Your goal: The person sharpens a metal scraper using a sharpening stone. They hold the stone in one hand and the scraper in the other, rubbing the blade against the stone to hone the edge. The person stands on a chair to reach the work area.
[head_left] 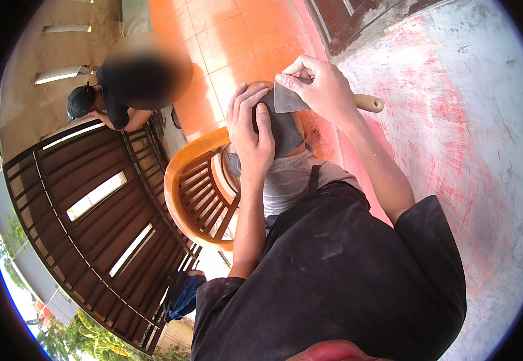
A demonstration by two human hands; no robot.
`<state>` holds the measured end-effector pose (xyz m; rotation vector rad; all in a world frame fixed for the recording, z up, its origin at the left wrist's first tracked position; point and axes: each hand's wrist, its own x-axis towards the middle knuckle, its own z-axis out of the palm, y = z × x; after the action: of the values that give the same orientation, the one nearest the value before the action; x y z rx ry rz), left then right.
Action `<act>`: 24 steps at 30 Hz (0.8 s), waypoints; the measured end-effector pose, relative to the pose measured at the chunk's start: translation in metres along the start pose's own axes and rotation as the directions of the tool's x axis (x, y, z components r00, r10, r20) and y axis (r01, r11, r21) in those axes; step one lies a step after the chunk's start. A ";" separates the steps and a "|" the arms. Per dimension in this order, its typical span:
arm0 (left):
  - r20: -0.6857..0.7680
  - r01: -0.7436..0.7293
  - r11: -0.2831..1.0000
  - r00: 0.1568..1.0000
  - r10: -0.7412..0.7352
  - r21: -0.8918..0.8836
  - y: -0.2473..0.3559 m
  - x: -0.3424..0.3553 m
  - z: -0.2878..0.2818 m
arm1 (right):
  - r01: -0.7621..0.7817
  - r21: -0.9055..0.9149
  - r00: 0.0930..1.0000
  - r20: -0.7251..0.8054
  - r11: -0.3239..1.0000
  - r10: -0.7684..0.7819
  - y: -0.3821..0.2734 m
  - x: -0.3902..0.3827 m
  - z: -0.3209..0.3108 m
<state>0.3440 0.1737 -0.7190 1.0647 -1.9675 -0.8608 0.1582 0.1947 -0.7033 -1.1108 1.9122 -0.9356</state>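
Observation:
In front of my lap, my right hand (321, 90) grips a putty knife by its broad grey blade (289, 100), with thumb and fingers pinched at the blade's edge. The wooden handle (370, 103) sticks out past my wrist to the right. My left hand (251, 132) is bent over a dark grey sheet (285, 132), which looks like sandpaper, and holds it over my lap. Its thumb lies on the sheet's face, and the blade's tip is close to the sheet's upper right part. Pale dust coats both hands.
A curved wooden chair (183, 174) with slats is at my left. To the right rises a wall (448, 138) with patchy red and white paint. Orange tiles (225, 42) cover the floor ahead. Beyond the dark slatted gate (80, 222), another person (114, 99) is at the far left.

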 end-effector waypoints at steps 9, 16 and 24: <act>0.000 0.005 1.000 1.000 -0.005 0.000 -0.002 -0.003 -0.002 | 0.050 -0.110 0.983 -0.168 0.993 -0.068 0.001 0.013 0.003; -0.003 0.021 0.999 1.000 -0.021 -0.027 -0.003 -0.003 -0.005 | 0.090 -0.183 0.989 -0.096 0.979 -0.109 -0.009 -0.038 0.011; -0.019 0.005 1.000 1.000 -0.005 -0.012 -0.001 -0.001 -0.004 | 0.078 -0.096 0.997 0.002 0.992 -0.078 -0.012 -0.037 0.003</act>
<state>0.3480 0.1737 -0.7180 1.0677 -1.9431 -0.8610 0.1792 0.2230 -0.6864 -1.2489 1.9445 -0.8952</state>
